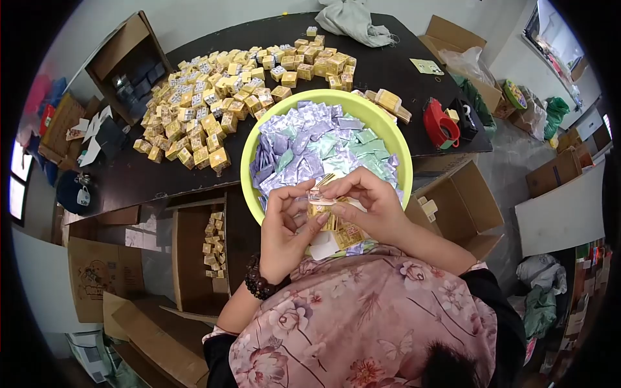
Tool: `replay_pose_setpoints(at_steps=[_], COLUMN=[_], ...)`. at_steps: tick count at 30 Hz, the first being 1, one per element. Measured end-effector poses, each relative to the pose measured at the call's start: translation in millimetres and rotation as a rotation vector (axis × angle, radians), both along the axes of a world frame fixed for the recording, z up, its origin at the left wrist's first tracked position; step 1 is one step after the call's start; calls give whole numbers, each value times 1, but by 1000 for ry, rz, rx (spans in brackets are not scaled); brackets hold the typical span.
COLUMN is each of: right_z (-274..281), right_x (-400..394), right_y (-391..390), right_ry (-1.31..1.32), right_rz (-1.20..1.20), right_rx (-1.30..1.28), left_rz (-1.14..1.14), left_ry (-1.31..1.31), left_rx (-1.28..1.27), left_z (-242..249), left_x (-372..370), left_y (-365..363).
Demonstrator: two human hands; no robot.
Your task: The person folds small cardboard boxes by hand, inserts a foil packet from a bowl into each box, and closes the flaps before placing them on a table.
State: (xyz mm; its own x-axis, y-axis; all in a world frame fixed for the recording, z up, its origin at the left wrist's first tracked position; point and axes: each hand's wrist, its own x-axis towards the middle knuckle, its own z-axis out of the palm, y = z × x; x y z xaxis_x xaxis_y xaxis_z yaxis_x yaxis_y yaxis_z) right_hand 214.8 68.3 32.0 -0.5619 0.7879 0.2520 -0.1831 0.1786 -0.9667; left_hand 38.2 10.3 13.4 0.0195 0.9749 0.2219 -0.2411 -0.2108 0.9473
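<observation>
Both hands meet over the near side of a yellow-green basin [406, 152] filled with purple and green packets [304, 139]. My left hand [286, 223] has its thumb and fingers closed on the left side of a small yellow printed box [322, 208]. On the other side, my right hand [369, 202] pinches the box's upper part, where a pale flap shows. More yellow printed card [349, 236] and a white flap [323, 246] lie just below the hands. The box's inside cannot be made out.
Many small yellow boxes [207, 97] cover the dark table [129, 187] at the left and back. A red tape dispenser [441, 124] stands at the right. Cardboard boxes [462, 207] flank the basin, one holding several yellow boxes [215, 246]. A grey cloth [352, 22] lies behind.
</observation>
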Motion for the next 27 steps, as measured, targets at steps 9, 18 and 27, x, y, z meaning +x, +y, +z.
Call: replay_pose_setpoints(at_steps=[9, 18, 27], right_z=[-12, -3, -8], right_x=[-1, 4, 7], right_y=[7, 3, 8], right_ry=[130, -138, -117], right_rz=[0, -77, -46], right_rx=[-125, 348, 467], left_rz=[-15, -62, -69], left_ry=[80, 59, 131], left_rx=[-14, -12, 23], left_z=[4, 6, 0], left_x=[-2, -3, -5], left_y=[-2, -2, -1])
